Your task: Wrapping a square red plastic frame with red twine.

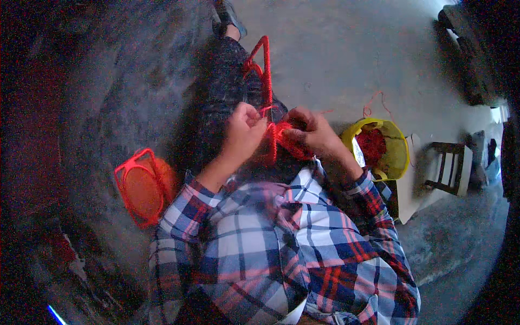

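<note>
A frame wrapped in red cord lies along my outstretched leg, its bent top end pointing away from me. At its near part my left hand is closed in a pinch, with a red strand at the fingertips. Just to the right, my right hand is closed on a bundle of red cord against the frame, fingers bent toward the left hand. The two hands are close together above my lap. Part of the bundle is hidden under the right hand's fingers.
To my right stands a yellow bucket holding a red cord pile; a loose strand trails beyond it. A dark slatted frame lies farther right. At my left is a rounded orange object with a red wrapped frame.
</note>
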`<action>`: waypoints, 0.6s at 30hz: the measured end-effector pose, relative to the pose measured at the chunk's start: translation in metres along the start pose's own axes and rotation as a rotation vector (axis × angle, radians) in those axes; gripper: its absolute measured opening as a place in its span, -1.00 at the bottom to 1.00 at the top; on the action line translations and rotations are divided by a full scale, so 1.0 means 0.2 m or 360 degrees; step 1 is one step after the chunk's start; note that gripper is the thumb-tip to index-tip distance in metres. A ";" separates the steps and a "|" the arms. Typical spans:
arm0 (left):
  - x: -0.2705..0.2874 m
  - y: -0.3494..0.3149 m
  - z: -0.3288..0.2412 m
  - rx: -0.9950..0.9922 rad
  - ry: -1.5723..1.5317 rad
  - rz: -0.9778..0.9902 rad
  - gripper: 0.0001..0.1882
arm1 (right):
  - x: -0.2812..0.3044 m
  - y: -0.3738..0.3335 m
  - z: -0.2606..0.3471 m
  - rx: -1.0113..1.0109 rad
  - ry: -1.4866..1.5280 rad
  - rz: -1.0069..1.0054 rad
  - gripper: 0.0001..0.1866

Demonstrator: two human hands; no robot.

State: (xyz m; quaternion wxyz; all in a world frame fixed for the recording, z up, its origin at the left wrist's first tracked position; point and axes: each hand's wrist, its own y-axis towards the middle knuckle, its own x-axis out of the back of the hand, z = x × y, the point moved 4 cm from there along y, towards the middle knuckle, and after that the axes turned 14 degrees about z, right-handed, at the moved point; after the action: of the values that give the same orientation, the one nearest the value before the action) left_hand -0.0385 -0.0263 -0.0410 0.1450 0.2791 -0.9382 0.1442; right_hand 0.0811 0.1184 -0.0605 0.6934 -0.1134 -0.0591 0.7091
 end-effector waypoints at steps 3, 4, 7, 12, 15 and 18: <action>-0.02 -0.02 -0.08 0.0048 0.0105 -0.0044 -0.78 | -0.01 -0.01 0.02 0.0018 -0.0286 0.0055 -0.73; -0.03 -0.04 -0.10 0.0109 0.0192 -0.0054 -0.78 | -0.03 -0.01 0.06 0.0085 -0.0471 0.0111 -0.74; -0.01 -0.08 -0.06 -0.0038 0.0224 -0.0257 -0.82 | -0.07 0.00 0.05 -0.0155 0.0038 0.0212 -0.76; 0.00 -0.07 0.11 0.0249 -0.0263 -0.0136 -0.82 | -0.07 0.06 -0.04 0.0085 -0.0136 0.0085 -0.71; 0.14 -0.05 -0.10 -0.0150 0.0230 -0.0482 -0.84 | -0.05 0.02 0.12 0.0247 -0.0198 -0.0056 -0.63; 0.14 -0.04 -0.25 -0.0148 -0.0005 -0.0383 -0.86 | -0.10 -0.01 0.27 0.0519 -0.0749 -0.0232 -0.54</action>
State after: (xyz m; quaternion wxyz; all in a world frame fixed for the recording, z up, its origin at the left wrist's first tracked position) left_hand -0.0472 -0.0277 0.0163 0.1724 0.3828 -0.9039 0.0817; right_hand 0.0703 0.1025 -0.0054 0.7188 0.1716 -0.1115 0.6644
